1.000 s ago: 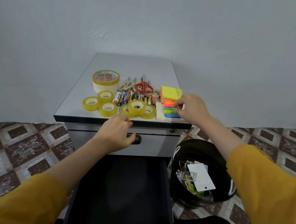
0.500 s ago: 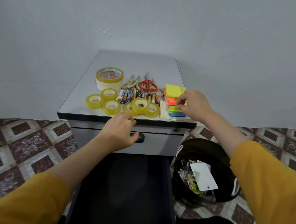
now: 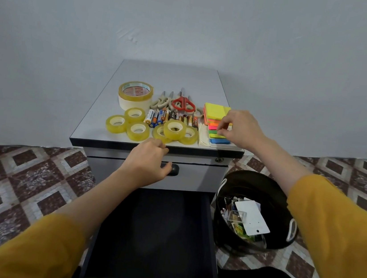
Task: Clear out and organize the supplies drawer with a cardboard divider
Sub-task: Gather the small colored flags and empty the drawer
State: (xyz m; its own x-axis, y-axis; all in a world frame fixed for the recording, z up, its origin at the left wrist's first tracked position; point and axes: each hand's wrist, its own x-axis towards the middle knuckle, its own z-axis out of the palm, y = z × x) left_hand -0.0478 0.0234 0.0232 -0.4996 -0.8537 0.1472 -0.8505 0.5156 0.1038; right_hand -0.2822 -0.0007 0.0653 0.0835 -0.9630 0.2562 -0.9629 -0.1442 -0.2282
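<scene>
1. Head view: the right hand [image 3: 241, 129] has barely shifted, thumb and forefinger still pinching the sticky-note stack [image 3: 215, 110] on the cabinet top [image 3: 172, 76].
2. The left hand [image 3: 145, 162] stays at the front edge, fingers curled; whether it grips anything is unclear.
3. The open drawer [image 3: 155, 240] below looks cleared; no divider shows.

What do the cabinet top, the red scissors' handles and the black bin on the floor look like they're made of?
Cabinet top: likely grey laminate board, smooth and matte, with a dark edge band.
Red scissors: handles look like glossy moulded plastic, blades dull grey metal.
Black bin: probably plastic; its dark wall shows shiny highlights.
</scene>
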